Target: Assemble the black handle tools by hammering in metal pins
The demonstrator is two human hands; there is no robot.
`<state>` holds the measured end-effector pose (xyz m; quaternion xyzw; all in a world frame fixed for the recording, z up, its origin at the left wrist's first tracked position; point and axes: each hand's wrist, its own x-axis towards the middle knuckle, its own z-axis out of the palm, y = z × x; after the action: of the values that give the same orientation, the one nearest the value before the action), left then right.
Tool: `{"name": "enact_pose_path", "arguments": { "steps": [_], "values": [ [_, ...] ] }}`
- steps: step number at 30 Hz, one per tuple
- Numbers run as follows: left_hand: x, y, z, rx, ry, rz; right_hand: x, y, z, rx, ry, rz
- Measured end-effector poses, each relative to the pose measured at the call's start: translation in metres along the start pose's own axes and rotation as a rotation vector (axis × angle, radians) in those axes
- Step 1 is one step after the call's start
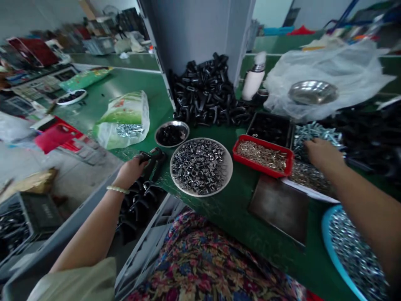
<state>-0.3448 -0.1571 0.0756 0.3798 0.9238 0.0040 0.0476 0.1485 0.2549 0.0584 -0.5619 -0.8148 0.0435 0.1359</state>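
At the table's left front edge, my left hand [130,170] is closed around a black forked plastic part [155,161], held above a grey crate with similar black parts [134,209]. My right hand [322,154] reaches into a pile of silvery bolts [318,131], fingers bent together; its fingertips are partly hidden, so what they pinch cannot be made out. Between the hands lie a round white tray of metal ring clamps [200,167] and a red tray of small brass-coloured pins [263,156].
Black parts [203,92] spill from a tipped grey bin [194,33]. A steel bowl [172,133], a flat metal plate [280,209], a blue basin of small metal pieces [333,242], a pale flask [252,81] and a bag of screws [125,113] stand around.
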Motion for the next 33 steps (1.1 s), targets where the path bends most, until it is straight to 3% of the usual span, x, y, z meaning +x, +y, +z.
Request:
{"name": "enact_pose_path", "arguments": {
  "steps": [3,9,14,16,18,20,21,23,24,25,27,28,30,33],
  "values": [
    [0.006,0.0,0.022,-0.007,-0.054,0.03,-0.004,0.015,0.006,-0.181,-0.016,-0.041],
    [0.017,-0.002,0.037,0.028,-0.076,0.022,-0.033,0.007,-0.008,-0.079,0.166,0.014],
    [0.004,0.0,0.024,0.08,-0.12,0.035,-0.094,-0.008,-0.033,0.095,0.193,0.042],
    [-0.002,0.015,0.007,0.18,-0.011,0.06,-0.129,-0.016,-0.041,0.243,0.21,0.035],
    [0.0,0.051,-0.015,0.222,0.294,0.139,-0.164,-0.029,-0.042,0.426,0.202,0.035],
    [0.012,0.114,-0.034,0.061,0.506,0.32,-0.192,-0.045,-0.037,0.585,0.157,0.044],
    [0.02,0.156,-0.04,-0.057,0.497,0.482,-0.203,-0.053,-0.034,0.647,0.129,0.048],
    [0.04,0.25,-0.042,-0.218,0.258,0.792,-0.218,-0.068,-0.027,0.722,0.095,0.035],
    [0.051,0.297,-0.038,-0.226,0.127,0.872,-0.224,-0.075,-0.025,0.737,0.111,0.015],
    [0.06,0.341,-0.032,-0.209,0.043,0.876,-0.229,-0.079,-0.023,0.737,0.144,-0.009],
    [0.074,0.412,-0.017,-0.198,0.006,0.865,-0.239,-0.083,-0.023,0.708,0.235,-0.039],
    [0.078,0.436,-0.01,-0.197,-0.001,0.851,-0.245,-0.081,-0.024,0.693,0.273,-0.039],
    [0.085,0.464,0.0,-0.215,-0.001,0.835,-0.258,-0.072,-0.024,0.675,0.311,0.001],
    [0.092,0.47,0.006,-0.274,-0.012,0.84,-0.274,-0.052,-0.024,0.665,0.337,0.108]
  ]
}}
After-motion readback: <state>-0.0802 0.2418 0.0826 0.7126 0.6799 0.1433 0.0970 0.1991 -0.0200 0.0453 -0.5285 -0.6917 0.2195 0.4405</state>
